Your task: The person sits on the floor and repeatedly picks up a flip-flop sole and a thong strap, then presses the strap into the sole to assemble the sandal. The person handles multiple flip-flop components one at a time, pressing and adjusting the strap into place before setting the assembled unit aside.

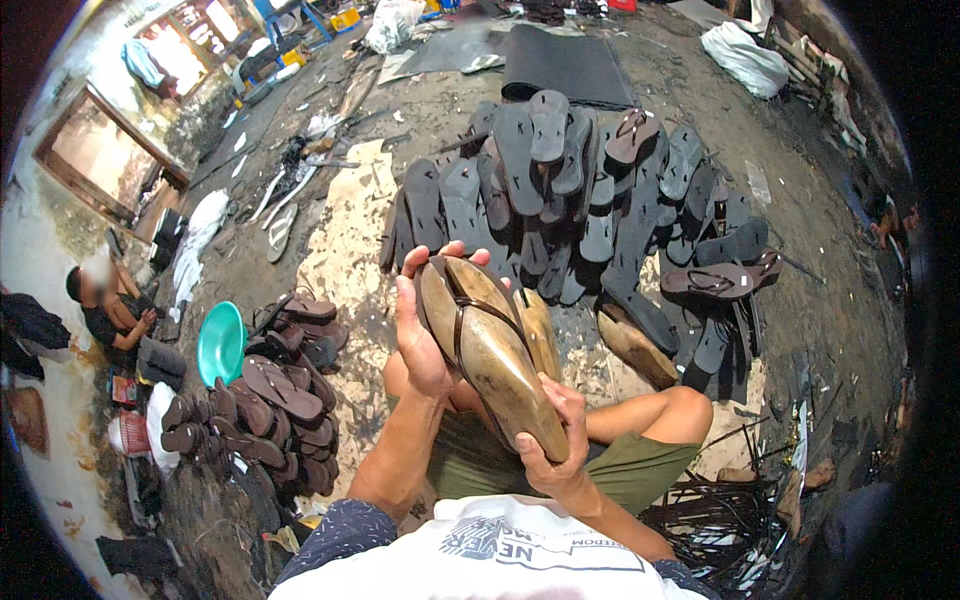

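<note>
A brown, shiny foot-shaped form, a shoe last (500,365), is held in front of my lap with dark flip-flop straps (462,318) stretched over it and a dark sole edge along its left side. My left hand (425,345) is wrapped round the toe end from the left, fingertips showing past the tip. The heel end is gripped by my right hand (558,435), thumb on the near side. Just behind it a second last (541,335) is partly hidden. Another last (636,347) lies on the floor at the right, against dark soles.
Many dark flat soles (515,160) are heaped ahead of me. Brown flip-flops (285,390) are piled at the left beside a teal basin (221,345). Black strips (715,525) lie tangled at lower right. A person (120,310) sits at the far left. Black sheets (565,65) lie farther off.
</note>
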Demonstrator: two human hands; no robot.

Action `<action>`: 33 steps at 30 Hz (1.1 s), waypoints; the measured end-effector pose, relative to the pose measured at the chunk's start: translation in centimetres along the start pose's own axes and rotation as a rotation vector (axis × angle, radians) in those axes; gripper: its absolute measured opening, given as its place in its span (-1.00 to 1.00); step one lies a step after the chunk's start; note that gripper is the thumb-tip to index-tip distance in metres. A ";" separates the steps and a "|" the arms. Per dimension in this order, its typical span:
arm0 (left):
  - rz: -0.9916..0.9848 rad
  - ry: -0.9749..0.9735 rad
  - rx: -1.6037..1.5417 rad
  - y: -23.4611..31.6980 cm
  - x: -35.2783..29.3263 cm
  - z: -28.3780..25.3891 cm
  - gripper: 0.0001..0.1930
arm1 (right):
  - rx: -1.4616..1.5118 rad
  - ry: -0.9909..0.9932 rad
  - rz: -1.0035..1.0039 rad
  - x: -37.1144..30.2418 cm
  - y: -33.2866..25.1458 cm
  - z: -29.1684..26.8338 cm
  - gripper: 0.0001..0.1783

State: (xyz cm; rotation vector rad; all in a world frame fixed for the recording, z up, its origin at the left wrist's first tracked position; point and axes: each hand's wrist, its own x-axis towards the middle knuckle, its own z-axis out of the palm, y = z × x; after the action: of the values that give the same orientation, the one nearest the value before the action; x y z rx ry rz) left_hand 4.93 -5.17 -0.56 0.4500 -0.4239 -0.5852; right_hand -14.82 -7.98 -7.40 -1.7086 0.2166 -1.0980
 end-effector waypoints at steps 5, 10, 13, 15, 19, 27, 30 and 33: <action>-0.061 0.117 0.431 -0.2 -3.0 -1.1 -0.37 | -0.230 -0.068 -0.041 0.5 0.8 0.2 -0.23; -0.191 -0.005 0.890 -2.8 -7.3 -2.5 -0.08 | -0.338 -0.123 -0.007 1.0 1.6 -0.6 -0.12; -0.307 0.100 0.711 -3.1 -8.8 -1.6 -0.16 | -0.209 -0.229 -0.038 5.2 0.7 -4.2 -0.24; -0.239 0.063 0.641 -4.3 -10.1 -0.1 -0.17 | -0.182 -0.170 -0.006 8.1 4.3 -3.4 -0.44; -0.317 -0.134 0.974 -8.0 -9.0 -2.2 -0.14 | -0.233 -0.466 -0.082 9.6 2.2 -4.5 -0.67; -0.468 -0.267 0.938 -12.1 -6.7 0.3 -0.14 | 0.307 -0.370 0.672 0.9 2.9 -7.1 -0.42; -0.495 -0.282 0.937 -12.6 -6.5 0.5 -0.14 | 0.722 -0.301 1.035 -4.5 6.3 -2.5 -0.42; -0.498 -0.288 0.941 -13.0 -6.3 0.6 -0.14 | 0.941 -0.114 1.016 -4.6 3.8 -1.0 -0.46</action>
State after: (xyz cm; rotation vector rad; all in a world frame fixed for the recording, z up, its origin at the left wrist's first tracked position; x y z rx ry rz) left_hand -5.69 -11.15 -8.37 1.4078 -0.8756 -0.9227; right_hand -16.80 -7.54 -13.07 -0.6211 0.3631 -0.2235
